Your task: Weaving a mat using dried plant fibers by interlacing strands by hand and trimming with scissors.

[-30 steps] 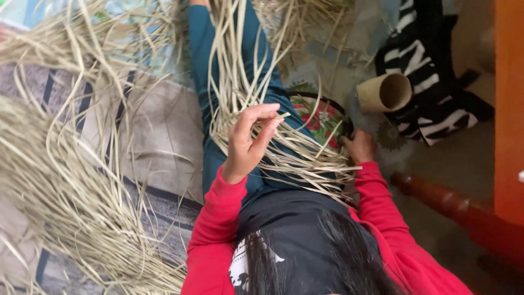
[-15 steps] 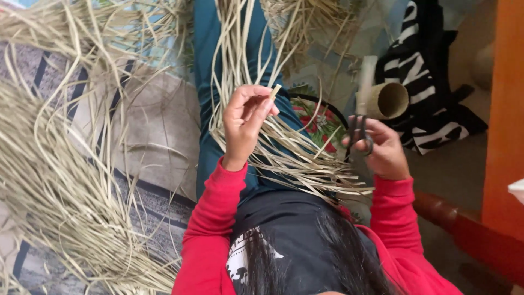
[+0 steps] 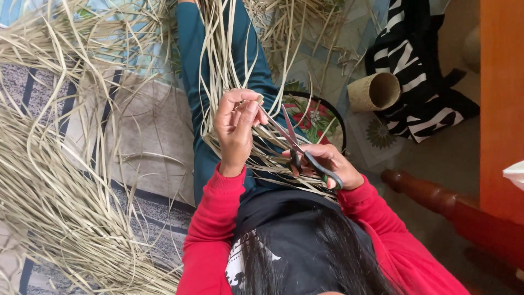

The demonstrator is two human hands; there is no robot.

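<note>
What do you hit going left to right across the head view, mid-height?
Loose pile of straw strips → left hand pinching a strip → scissors in the right hand → woven tube → striped bag → orange wooden furniture.

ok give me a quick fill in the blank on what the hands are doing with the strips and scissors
1. The right hand holds a pair of ____.
2. The left hand pinches the end of a pale straw-coloured ____.
3. The scissors point their blades up toward the ____ hand.
4. The woven tube lies beside a black-and-white ____ bag.

Missing words: scissors; strip; left; striped
</note>
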